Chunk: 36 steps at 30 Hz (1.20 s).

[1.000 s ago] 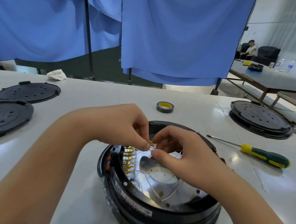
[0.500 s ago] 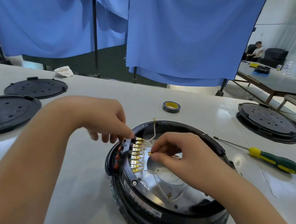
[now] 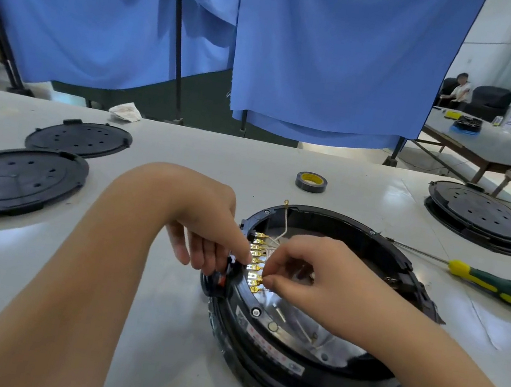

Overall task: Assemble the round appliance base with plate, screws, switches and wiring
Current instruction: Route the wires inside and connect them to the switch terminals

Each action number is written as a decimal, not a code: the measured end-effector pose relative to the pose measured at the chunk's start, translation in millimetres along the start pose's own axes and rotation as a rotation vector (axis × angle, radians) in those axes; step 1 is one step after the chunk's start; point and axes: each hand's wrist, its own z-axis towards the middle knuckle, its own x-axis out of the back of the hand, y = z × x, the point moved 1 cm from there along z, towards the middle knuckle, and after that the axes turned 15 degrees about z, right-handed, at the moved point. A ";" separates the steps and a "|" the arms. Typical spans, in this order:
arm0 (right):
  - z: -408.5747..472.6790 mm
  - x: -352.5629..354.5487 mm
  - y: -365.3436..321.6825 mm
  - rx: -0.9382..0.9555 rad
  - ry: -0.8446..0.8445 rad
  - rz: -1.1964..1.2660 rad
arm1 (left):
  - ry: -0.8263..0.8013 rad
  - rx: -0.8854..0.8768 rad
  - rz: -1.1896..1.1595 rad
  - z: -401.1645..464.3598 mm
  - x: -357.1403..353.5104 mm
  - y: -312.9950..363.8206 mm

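Two bare hands work over the round black plastic appliance base, which sits on the white glossy table right of centre, open side up, silver metal plate visible inside. Left hand comes in from the left, index finger stretched out and touching the row of small brass spade terminals along the base's left inner rim; its other fingers hang loosely curled beside the rim, holding nothing. Right hand is curled over the base interior, thumb and fingertips pinching at one of the lower terminals — whether it grips the terminal itself or a wire end, cannot tell. Thin white wire rises from the terminal area and ends in a small ring lug above the far rim. Green and yellow handled screwdriver lies on the table right of the base, apart from it. Black roll of tape with yellow core stands behind the base. Left side of table — two flat black round perforated covers, one behind the other. Far right: another black round base stack. Blue cloth curtains hang behind the table.
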 end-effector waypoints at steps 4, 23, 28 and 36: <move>0.9 -2.2 -1.7 -0.001 0.012 0.014 | -0.024 0.029 0.004 1.1 -2.2 3.7; 0.4 -7.4 -7.5 -0.008 0.026 0.023 | -0.068 0.022 -0.017 4.4 -4.7 2.8; -0.9 -3.5 -4.5 -0.036 0.047 0.076 | -0.066 0.022 -0.018 3.5 -4.4 3.0; -2.0 -4.1 -5.5 -0.044 0.048 0.096 | -0.066 0.021 -0.017 3.8 -4.2 3.2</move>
